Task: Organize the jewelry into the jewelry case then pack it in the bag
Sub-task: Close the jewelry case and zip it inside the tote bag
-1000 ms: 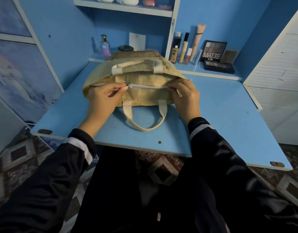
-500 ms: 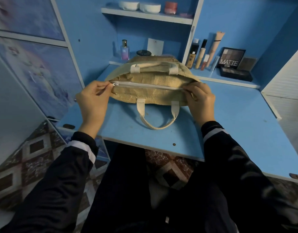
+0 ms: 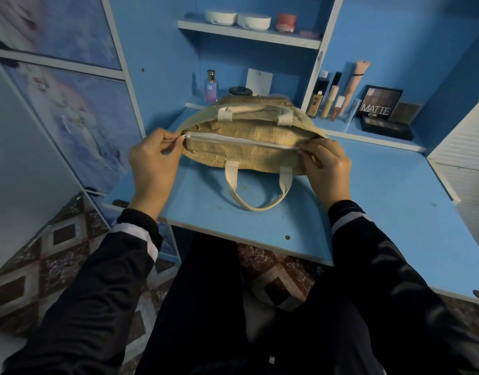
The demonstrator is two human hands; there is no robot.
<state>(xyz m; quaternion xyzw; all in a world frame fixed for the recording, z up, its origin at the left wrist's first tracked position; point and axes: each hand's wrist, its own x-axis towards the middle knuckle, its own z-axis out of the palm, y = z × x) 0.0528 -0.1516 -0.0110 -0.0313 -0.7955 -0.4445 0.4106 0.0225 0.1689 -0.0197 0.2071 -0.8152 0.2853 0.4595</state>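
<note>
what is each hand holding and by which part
The left hand pinches the zipper pull at the left end of the jute bag; the right hand grips the bag's fabric at the zipper's right end.

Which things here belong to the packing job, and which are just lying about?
In use: bag, zip, left hand pinching the zip pull, right hand gripping the bag's end.
Lying about: perfume, palette, tubes, jars.
</note>
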